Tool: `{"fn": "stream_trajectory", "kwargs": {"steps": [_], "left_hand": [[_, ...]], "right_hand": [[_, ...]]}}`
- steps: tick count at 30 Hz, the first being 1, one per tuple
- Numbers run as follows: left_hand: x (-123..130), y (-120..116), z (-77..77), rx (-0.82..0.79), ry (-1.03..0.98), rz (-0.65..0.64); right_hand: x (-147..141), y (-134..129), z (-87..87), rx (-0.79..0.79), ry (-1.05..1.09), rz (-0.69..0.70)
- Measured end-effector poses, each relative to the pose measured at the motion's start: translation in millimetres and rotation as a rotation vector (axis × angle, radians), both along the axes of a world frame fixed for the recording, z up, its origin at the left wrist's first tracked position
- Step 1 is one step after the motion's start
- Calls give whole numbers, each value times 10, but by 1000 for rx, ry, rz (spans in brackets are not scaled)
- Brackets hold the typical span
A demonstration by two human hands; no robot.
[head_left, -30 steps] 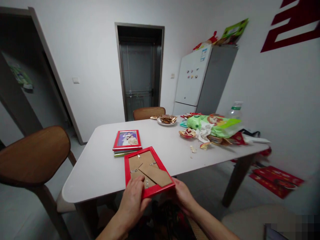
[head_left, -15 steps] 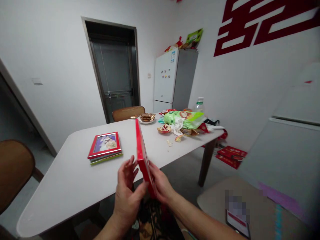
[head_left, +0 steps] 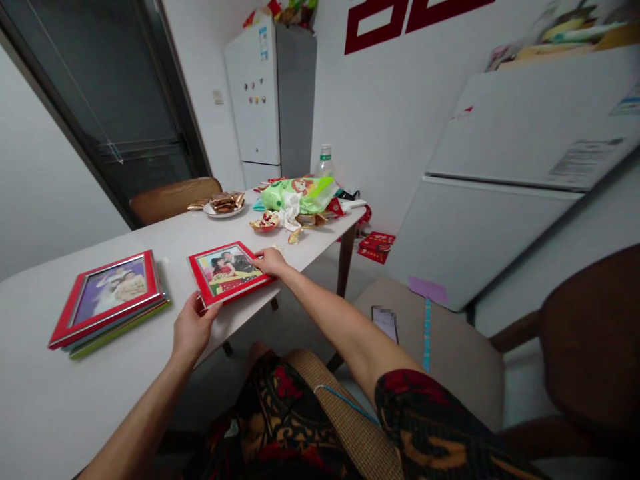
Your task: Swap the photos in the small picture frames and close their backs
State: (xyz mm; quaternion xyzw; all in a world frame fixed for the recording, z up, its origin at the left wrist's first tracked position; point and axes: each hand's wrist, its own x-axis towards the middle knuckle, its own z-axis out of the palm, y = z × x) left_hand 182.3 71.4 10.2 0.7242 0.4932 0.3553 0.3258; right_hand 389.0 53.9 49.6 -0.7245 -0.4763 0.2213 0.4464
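A red picture frame (head_left: 231,272) with a photo of two people lies face up, or nearly so, at the table's near edge. My left hand (head_left: 194,325) grips its near left corner, thumb on the rim and fingers at the side and below. My right hand (head_left: 271,262) holds the right side, with its fingertips over the rim. To the left, a second red picture frame (head_left: 110,293) with a purple-toned photo rests on top of a stack; a green-edged piece (head_left: 117,331) shows at the bottom.
Beyond the frames are a plate of wrapped snacks (head_left: 225,205), an opened pomegranate (head_left: 265,222), a green package (head_left: 297,194) and a plastic bottle (head_left: 325,161). A chair (head_left: 450,347) on the right bears a phone (head_left: 385,323).
The picture frame has gone from upright on edge between my hands to lying face up at the table edge. Both hands have shifted to its sides. The view has turned right and down.
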Motion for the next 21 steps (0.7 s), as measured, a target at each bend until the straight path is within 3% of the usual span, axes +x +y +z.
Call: {"fn": "stream_trajectory", "kwargs": {"steps": [4, 8, 12, 16, 21], "left_hand": [[89, 142, 15, 41, 239, 40], [136, 155, 31, -28, 132, 62], [-17, 104, -2, -44, -29, 75], [-415, 116, -62, -67, -223, 159], [-1040, 204, -111, -146, -483, 308]], "right_hand": [[87, 141, -55, -65, -127, -27], [95, 217, -89, -109, -264, -33], [-43, 331, -98, -114, -399, -18], [-580, 535, -77, 3, -578, 119], [-1713, 720, -11, 208, -754, 476]]}}
